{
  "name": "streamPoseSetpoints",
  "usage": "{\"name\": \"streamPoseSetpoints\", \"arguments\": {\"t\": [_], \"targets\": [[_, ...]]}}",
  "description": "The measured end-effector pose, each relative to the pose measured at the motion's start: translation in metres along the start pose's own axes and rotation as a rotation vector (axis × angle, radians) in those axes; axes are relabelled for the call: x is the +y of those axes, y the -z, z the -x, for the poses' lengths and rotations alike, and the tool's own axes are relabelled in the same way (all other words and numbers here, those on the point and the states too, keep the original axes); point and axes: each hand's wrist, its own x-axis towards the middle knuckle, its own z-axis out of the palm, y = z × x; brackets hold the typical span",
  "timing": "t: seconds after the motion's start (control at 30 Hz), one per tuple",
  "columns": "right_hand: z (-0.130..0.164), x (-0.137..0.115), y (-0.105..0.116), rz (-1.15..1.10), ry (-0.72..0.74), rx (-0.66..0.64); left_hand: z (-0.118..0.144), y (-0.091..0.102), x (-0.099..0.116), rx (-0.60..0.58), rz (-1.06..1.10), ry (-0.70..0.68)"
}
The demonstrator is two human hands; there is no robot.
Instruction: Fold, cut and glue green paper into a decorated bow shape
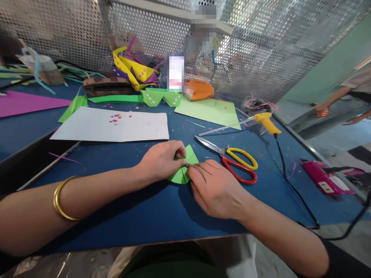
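Observation:
A piece of green paper (189, 154) with creases or slits in its lower part is between my hands, just above the blue table. My left hand (162, 160) pinches it from the left, fingers curled in. From the right, my right hand (216, 187) pinches the same paper, and the fingertips of both hands nearly meet at its middle. My fingers cover part of the sheet. Close to my right hand lie scissors (222, 150) with one yellow and one red handle, blades pointing to the upper left.
Behind my hands lie white paper (139, 127) with small pink bits, green paper glasses (158, 97), yellow paper shapes (139, 69) and an orange packet (199, 89). A yellow glue gun (268, 122) and a pink power strip (326, 179) with cords are right. Another person's hand (321, 109) shows beyond.

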Motion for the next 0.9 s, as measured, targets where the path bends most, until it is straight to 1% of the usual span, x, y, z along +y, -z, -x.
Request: {"name": "streamPoseSetpoints", "arguments": {"t": [0.07,0.13,0.3,0.4,0.57,0.7,0.9], "targets": [[-0.002,0.0,0.001,0.031,0.014,-0.026,0.0,0.0,0.0,-0.014,0.011,0.009],[-0.001,-0.001,0.001,0.034,0.003,-0.016,0.0,0.0,0.0,-0.017,0.021,0.015],[0.011,-0.002,0.001,-0.022,-0.049,0.101,0.001,0.001,0.0,-0.002,0.03,-0.002],[0.017,-0.002,0.003,-0.049,-0.06,0.131,0.002,0.001,0.0,0.004,0.03,-0.008],[0.023,-0.002,0.003,-0.074,-0.078,0.143,0.002,-0.001,-0.003,0.001,0.045,-0.006],[0.027,-0.004,0.003,-0.05,-0.102,0.144,0.002,-0.001,-0.004,0.002,0.045,-0.023],[0.024,-0.005,0.007,0.009,-0.06,0.122,0.002,0.0,-0.004,0.006,0.032,-0.029]]}}
